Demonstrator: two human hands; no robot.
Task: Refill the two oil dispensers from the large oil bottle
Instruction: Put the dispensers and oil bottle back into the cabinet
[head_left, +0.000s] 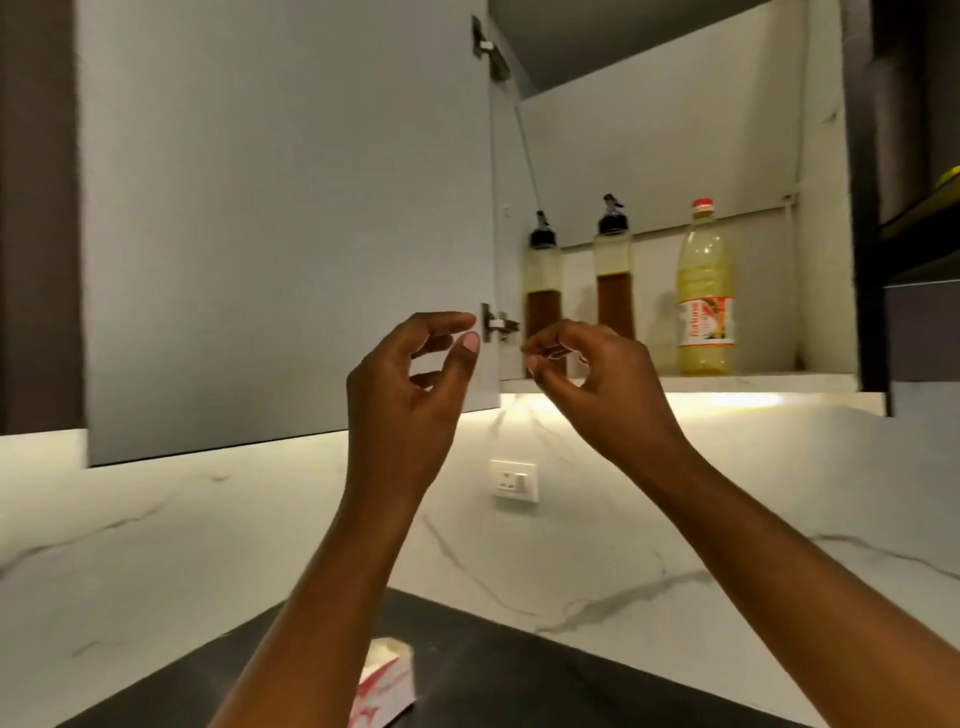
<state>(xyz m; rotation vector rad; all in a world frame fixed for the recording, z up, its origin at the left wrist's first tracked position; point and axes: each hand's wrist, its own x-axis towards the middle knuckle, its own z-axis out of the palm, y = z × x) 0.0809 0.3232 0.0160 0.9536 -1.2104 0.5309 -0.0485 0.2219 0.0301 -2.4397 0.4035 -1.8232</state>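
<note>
Though both hands (410, 374) (587, 374) hover loosely curled and empty, the right hides one dispenser's (544, 296) base.

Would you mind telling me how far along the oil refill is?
Done: the cabinet door is open. In hand: nothing; left hand and right hand are empty. Left: both oil dispensers and the large oil bottle are on the shelf.

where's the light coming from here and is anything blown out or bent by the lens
Head view: a warm strip under the cabinet shelf lights the marble backsplash, overexposed right below the shelf; the open cabinet door bows from wide-angle distortion; both dispensers and the large oil bottle look soft, label unreadable.
</note>
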